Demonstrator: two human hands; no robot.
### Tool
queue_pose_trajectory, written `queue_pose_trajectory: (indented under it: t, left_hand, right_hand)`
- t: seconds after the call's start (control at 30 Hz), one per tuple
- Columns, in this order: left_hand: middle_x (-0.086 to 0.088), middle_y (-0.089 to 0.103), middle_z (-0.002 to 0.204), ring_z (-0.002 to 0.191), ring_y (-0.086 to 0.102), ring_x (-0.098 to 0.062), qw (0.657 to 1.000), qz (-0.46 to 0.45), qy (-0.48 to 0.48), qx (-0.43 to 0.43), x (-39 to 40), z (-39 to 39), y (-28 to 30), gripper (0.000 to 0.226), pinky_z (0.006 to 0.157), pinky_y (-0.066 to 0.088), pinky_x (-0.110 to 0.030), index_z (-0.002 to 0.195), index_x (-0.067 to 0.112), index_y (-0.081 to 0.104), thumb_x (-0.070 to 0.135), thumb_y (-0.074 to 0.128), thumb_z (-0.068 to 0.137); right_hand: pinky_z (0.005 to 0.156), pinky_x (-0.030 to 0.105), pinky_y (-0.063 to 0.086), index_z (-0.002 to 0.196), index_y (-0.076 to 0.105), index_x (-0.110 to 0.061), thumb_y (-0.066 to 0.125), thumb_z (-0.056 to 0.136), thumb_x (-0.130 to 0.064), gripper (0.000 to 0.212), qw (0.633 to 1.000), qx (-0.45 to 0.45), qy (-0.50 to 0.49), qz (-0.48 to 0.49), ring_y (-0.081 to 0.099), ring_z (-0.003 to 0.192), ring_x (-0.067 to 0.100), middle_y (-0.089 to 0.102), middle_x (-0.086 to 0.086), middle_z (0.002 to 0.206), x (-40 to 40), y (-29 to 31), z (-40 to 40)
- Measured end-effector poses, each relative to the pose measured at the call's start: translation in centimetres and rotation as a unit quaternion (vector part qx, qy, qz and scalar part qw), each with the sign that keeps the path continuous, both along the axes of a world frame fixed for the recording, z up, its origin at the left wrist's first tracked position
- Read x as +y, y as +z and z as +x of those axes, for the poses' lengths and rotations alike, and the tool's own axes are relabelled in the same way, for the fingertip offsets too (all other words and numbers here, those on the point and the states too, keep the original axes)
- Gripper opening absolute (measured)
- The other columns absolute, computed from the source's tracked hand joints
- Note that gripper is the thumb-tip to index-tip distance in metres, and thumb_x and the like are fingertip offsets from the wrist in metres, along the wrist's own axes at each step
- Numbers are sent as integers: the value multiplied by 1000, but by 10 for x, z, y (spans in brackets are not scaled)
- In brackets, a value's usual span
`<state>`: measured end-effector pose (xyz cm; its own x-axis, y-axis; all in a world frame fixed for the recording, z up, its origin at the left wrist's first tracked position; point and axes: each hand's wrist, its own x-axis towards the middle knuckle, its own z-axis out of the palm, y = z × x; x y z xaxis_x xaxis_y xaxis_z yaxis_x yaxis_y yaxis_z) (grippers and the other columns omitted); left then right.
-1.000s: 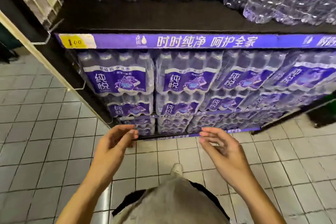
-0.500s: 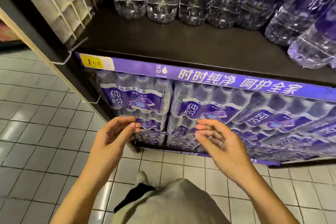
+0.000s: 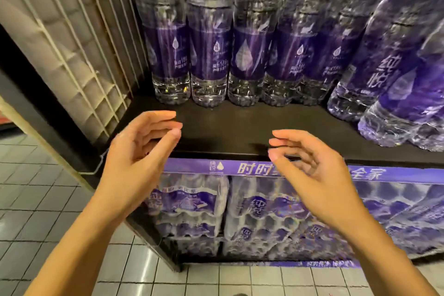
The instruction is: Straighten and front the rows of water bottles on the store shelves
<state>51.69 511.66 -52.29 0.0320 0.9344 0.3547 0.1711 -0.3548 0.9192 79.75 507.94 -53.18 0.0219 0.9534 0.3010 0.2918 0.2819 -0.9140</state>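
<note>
Several tall clear water bottles [image 3: 209, 55] with purple labels stand in a row set back on the black shelf [image 3: 230, 132]. Further right, bottles [image 3: 394, 74] stand closer to the shelf's front edge. My left hand [image 3: 139, 151] hovers at the front edge, fingers curved and apart, holding nothing. My right hand [image 3: 310, 170] is at the same height, fingers apart and empty, partly covering the purple shelf strip [image 3: 225, 167]. Both hands are short of the bottles and touch none.
Shrink-wrapped multipacks of small bottles [image 3: 192, 209] fill the shelf below. A white wire grid panel [image 3: 72, 38] closes the shelf's left end. Grey tiled floor [image 3: 36, 211] lies to the left and below.
My view has tilted up from the lower packs to the upper shelf. Both hands have risen from in front of the multipacks to the upper shelf's front edge, still empty.
</note>
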Motion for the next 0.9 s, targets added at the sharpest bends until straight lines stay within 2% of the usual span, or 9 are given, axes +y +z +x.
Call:
queue_pose_trajectory:
  t: [0.27,0.4,0.47,0.53,0.6,0.63,0.7,0.77,0.9]
  left_hand:
    - [6,68,105,98,65,-3,990,93,82,64,70,-12,61,21,84,51,-16,114,24,62,21,65,94]
    - [4,68,101,93,65,-3,983,124,116,67,110,-16,101,18,80,53,-16,108,20,62,16,64,91]
    - [10,68,93,85,64,4,976,150,134,78,129,-19,118,17,76,54,-16,102,17,66,9,63,87]
    - [9,66,87,81,65,2,968,149,164,120,147,-21,134,19,71,53,-16,100,19,66,7,66,86]
    - [-15,70,93,92,69,-27,952,156,199,171,168,-25,149,20,80,54,-31,104,0,65,3,69,85]
    - [-23,70,97,96,68,-33,944,153,220,191,177,-26,157,24,84,54,-38,105,-6,64,6,71,85]
    - [-22,70,104,100,67,-34,938,129,251,200,190,-26,167,30,87,52,-40,106,-2,64,20,72,86]
    - [-15,70,106,100,66,-29,937,142,252,195,195,-21,172,33,84,50,-31,107,5,65,31,71,87]
    - [-3,70,107,101,64,-21,951,145,186,199,202,-12,179,30,82,45,-23,109,14,69,35,70,87]
  right_hand:
    - [79,20,55,116,65,-28,71,89,-24,28,994,-44,-20,94,66,99,6,69,-11,107,59,74,-15]
    - [82,32,57,113,64,-26,68,88,-38,28,979,-152,-52,122,65,99,3,68,-14,105,94,105,-34]
    - [80,41,55,100,67,-11,65,88,-46,37,959,-237,-96,124,66,89,15,71,2,93,117,119,-41]
    - [74,35,50,91,67,-8,64,89,-45,37,940,-292,-119,131,64,81,21,69,8,87,139,132,-48]
    - [84,27,46,114,65,-16,65,91,-38,32,925,-324,-126,155,62,102,25,68,6,112,158,149,-59]
    - [88,27,44,122,62,-16,65,91,-37,38,916,-339,-134,165,60,110,28,66,7,120,168,158,-64]
    - [95,35,46,127,58,-11,64,91,-39,46,907,-353,-145,179,58,115,33,64,13,123,185,173,-72]
    - [94,39,47,121,59,-7,61,90,-47,50,902,-361,-145,188,56,114,33,62,13,120,200,186,-79]
    - [99,30,38,129,51,-9,62,90,-51,59,898,-360,-90,235,50,120,27,56,9,124,217,200,-90]
